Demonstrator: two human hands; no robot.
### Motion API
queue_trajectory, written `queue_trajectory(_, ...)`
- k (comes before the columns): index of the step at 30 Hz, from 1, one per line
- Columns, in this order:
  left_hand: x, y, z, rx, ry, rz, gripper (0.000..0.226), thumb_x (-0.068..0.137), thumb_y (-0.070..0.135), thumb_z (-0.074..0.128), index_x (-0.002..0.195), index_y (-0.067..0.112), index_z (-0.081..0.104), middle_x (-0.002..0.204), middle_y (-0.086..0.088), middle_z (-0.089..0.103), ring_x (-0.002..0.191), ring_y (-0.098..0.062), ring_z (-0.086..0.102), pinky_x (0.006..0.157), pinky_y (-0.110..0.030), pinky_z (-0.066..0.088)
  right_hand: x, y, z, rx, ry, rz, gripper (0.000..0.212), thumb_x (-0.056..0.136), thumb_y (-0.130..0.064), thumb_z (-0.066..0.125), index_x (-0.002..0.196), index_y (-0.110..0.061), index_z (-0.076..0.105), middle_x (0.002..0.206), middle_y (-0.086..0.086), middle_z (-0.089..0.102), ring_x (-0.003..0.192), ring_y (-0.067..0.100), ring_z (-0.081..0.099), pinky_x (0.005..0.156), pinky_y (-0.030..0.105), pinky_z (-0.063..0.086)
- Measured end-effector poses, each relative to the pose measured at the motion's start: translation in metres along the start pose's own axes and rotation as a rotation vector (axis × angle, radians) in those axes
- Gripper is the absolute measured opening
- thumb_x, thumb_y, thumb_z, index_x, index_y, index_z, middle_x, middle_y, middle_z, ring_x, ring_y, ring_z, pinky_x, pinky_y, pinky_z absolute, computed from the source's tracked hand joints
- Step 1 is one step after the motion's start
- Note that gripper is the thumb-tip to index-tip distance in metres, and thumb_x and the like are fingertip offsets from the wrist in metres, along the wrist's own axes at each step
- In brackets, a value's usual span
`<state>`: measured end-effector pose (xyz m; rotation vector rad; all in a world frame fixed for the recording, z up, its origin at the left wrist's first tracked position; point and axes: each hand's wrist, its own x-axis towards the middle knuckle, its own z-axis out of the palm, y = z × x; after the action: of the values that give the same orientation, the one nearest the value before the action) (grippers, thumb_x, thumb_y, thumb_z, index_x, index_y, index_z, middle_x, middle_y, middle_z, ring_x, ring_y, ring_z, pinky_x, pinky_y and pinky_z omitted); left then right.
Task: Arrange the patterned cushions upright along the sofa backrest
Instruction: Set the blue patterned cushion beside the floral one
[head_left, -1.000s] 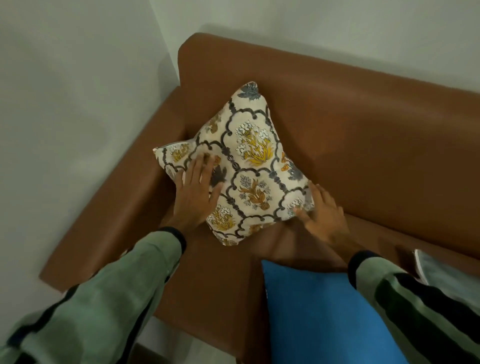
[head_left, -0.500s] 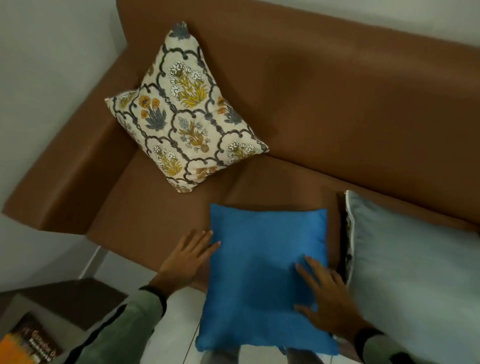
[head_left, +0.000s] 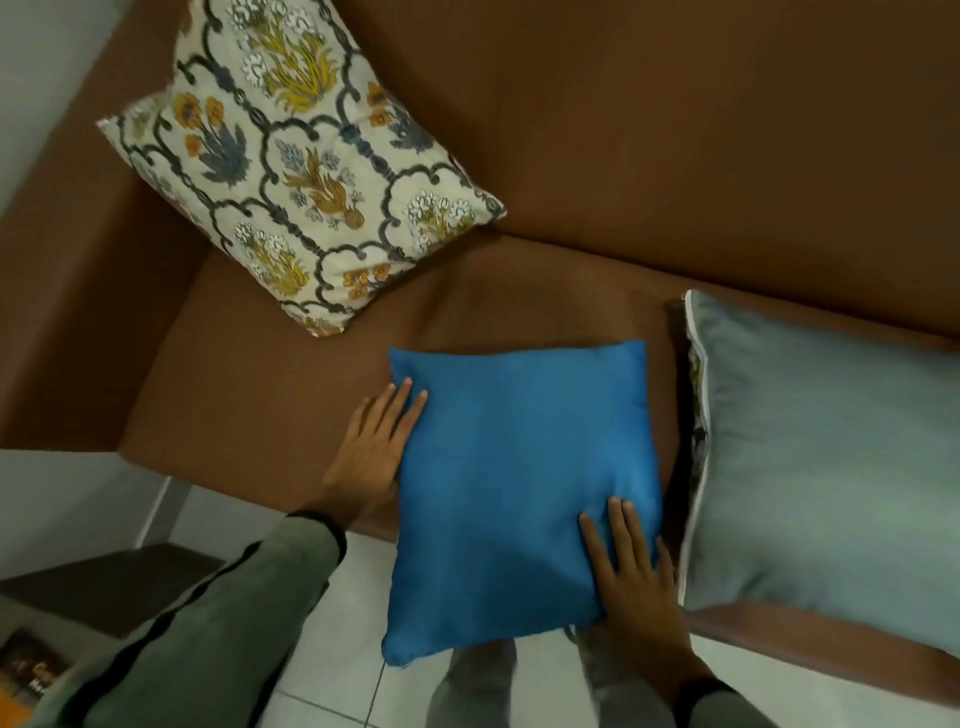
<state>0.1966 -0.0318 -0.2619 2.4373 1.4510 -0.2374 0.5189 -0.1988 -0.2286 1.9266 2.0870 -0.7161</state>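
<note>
Hands leave the floral cushion for the blue one

Both hands now lie flat on the blue cushion: left hand at its left edge, right hand on its lower right corner; the floral cushion stands unheld at upper left.

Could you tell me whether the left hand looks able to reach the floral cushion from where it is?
Probably yes: the left hand lies flat beside the blue cushion, and only bare seat separates it from the floral cushion.
</note>
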Motion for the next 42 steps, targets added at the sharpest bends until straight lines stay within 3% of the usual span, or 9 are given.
queue_trajectory(6,0.009,-0.018,-0.069,-0.102,-0.161,0.037,0.105,0.074,0.087,0.026,0.154,0.026,-0.002,0.167,0.0,0.007,0.154,-0.025,0.003,0.121,-0.057,0.015,0.002,0.028,-0.12,0.814,0.21,0.125,0.065,0.063,0.0,0.079,0.114,-0.037,0.065,0.107,-0.017,0.074,0.096,0.001,0.069,0.083,0.017,0.053)
queue_trajectory(9,0.025,-0.009,-0.111,-0.244,-0.121,-0.007,0.123,0.059,0.099,0.003,0.157,0.025,0.014,0.167,-0.001,0.016,0.154,-0.026,0.009,0.121,-0.055,0.018,0.03,0.049,-0.197,1.055,0.221,0.243,0.033,0.063,0.025,0.063,0.079,-0.002,0.075,0.058,0.016,0.072,0.049,0.028,0.066,0.039,0.04,0.05)
queue_trajectory(11,0.038,-0.001,-0.139,-0.37,-0.08,-0.035,0.123,0.06,0.101,0.018,0.155,0.025,0.03,0.162,-0.004,0.033,0.15,-0.026,0.026,0.118,-0.054,0.028,0.051,0.063,-0.244,1.156,0.227,0.239,0.016,0.065,0.018,0.062,0.076,0.008,0.069,0.068,0.042,0.064,0.056,0.046,0.063,0.046,0.043,0.048)
queue_trajectory(17,0.073,0.011,-0.201,-0.671,0.047,0.008,0.105,0.057,0.072,0.082,0.141,0.064,0.019,0.134,0.036,0.045,0.116,0.011,0.047,0.095,-0.012,0.039,0.101,0.122,-0.317,1.424,0.087,0.347,0.058,0.061,-0.005,0.068,0.117,0.01,0.06,0.108,0.031,0.07,0.091,0.047,0.07,0.08,0.055,0.057)
queue_trajectory(22,0.131,0.003,-0.243,-0.608,-0.016,-0.038,0.089,0.076,0.055,0.077,0.148,0.037,0.027,0.141,0.007,0.054,0.12,-0.017,0.058,0.098,-0.041,0.052,0.16,0.126,-0.308,1.173,0.19,0.217,0.039,0.083,0.005,0.065,0.112,-0.02,0.066,0.13,0.021,0.063,0.097,0.028,0.069,0.084,0.045,0.059)
queue_trajectory(25,0.16,0.007,-0.242,-0.494,-0.076,-0.127,0.082,0.089,0.038,0.073,0.153,0.019,0.025,0.148,-0.011,0.05,0.128,-0.034,0.054,0.101,-0.053,0.048,0.178,0.113,-0.291,1.032,0.046,0.066,0.09,0.067,-0.02,0.088,0.14,-0.035,0.037,0.141,-0.004,0.049,0.123,0.014,0.055,0.099,0.045,0.05)
queue_trajectory(28,0.182,0.018,-0.231,-0.38,-0.048,-0.167,0.084,0.092,0.038,0.069,0.156,0.018,0.018,0.147,-0.019,0.046,0.128,-0.039,0.05,0.101,-0.055,0.045,0.2,0.098,-0.268,0.595,0.101,0.124,0.133,0.053,-0.054,0.089,0.154,-0.027,0.006,0.157,0.007,0.028,0.142,0.027,0.032,0.112,0.056,0.033)
queue_trajectory(34,0.188,0.01,-0.211,-0.207,-0.125,-0.216,0.122,0.075,0.036,0.085,0.158,0.026,-0.005,0.148,-0.02,0.037,0.135,-0.041,0.036,0.107,-0.064,0.029,0.241,0.107,-0.269,0.5,0.128,0.338,0.154,0.041,-0.066,0.088,0.154,-0.021,-0.008,0.162,0.012,0.018,0.148,0.033,0.018,0.118,0.059,0.01)
queue_trajectory(42,0.176,0.013,-0.202,-0.21,0.068,-0.16,0.101,0.082,0.028,0.078,0.157,0.018,0.011,0.148,-0.015,0.041,0.135,-0.036,0.037,0.107,-0.06,0.034,0.235,0.105,-0.281,0.573,0.233,0.272,0.115,0.034,-0.068,0.09,0.13,-0.022,0.047,0.132,0.003,0.054,0.127,0.03,0.041,0.103,0.048,0.032)
